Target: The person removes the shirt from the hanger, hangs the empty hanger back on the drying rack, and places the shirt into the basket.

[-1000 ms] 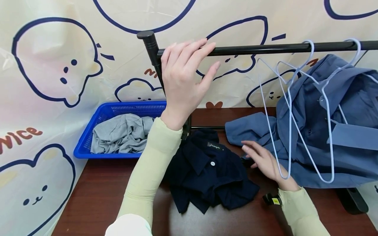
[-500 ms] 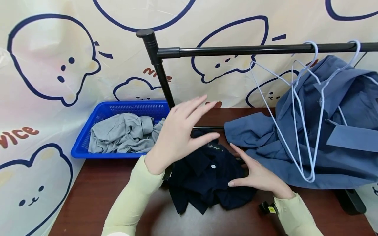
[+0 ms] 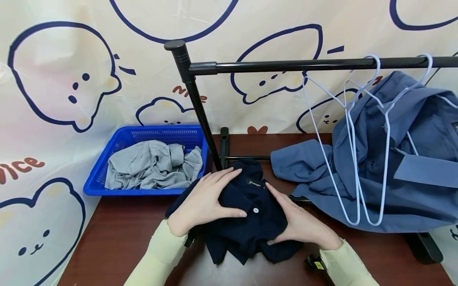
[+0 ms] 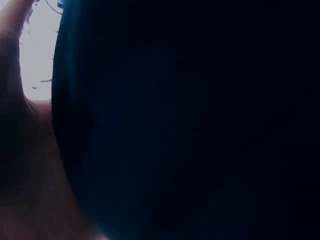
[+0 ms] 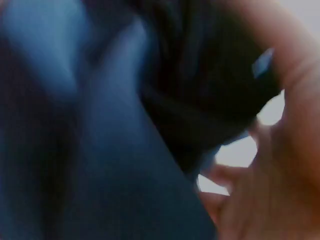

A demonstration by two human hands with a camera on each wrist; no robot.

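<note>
A crumpled navy shirt (image 3: pixel 237 226) with a white button and a dark collar label lies on the brown table. My left hand (image 3: pixel 205 200) rests on its left side, the fingers long and the thumb stretched out toward the button. On the opposite side, my right hand (image 3: pixel 298 220) touches the shirt with thumb and forefinger spread wide; its other fingers are hidden. Dark cloth (image 4: pixel 165 120) fills most of the left wrist view. In the right wrist view, blurred folds of the shirt (image 5: pixel 135 150) lie against my right hand (image 5: pixel 280 165).
A blue basket (image 3: pixel 94 174) holding a grey garment (image 3: pixel 150 167) stands at the left. Above the table runs a black rack bar (image 3: pixel 286 65), with pale hangers (image 3: pixel 352 159) hanging from it. A blue-grey shirt (image 3: pixel 365 159) hangs at the right, its sleeve spread on the table (image 3: pixel 125 234).
My left hand has come down from the rack bar onto the navy shirt. My right hand has moved left onto the shirt's right side. The hangers have swung a little.
</note>
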